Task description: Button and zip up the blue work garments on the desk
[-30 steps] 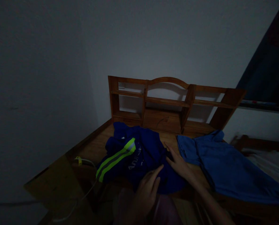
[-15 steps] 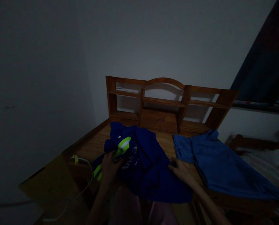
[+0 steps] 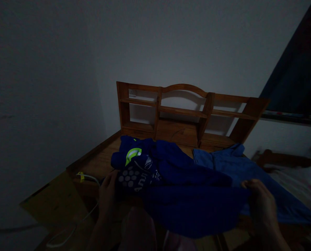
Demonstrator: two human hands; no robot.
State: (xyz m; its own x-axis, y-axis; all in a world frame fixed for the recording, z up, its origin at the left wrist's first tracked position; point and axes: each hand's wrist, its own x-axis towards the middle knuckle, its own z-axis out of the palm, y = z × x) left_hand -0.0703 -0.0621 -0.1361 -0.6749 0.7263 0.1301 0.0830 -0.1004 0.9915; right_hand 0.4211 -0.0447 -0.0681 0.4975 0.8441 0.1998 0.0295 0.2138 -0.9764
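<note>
A dark blue shirt [image 3: 181, 188] with lime-green trim and white print lies bunched on a wooden desk [image 3: 103, 158]. My left hand [image 3: 107, 190] is closed on the shirt's left edge, beside the white dotted print. My right hand [image 3: 259, 202] is closed on the shirt's right edge and holds it stretched out to the right, lifted a little off the desk. A lighter blue garment [image 3: 239, 167] lies flat on the desk to the right, partly under the stretched shirt.
A wooden shelf unit [image 3: 184, 115] stands at the back of the desk against the wall. A white cable [image 3: 90, 177] with a yellow tag lies at the desk's left edge. The room is dim. A bed frame shows at far right.
My right hand moved right and took the shirt's edge, pulling the cloth wide. My left hand went from the middle to the shirt's left side and gripped it. The green stripe folded under.
</note>
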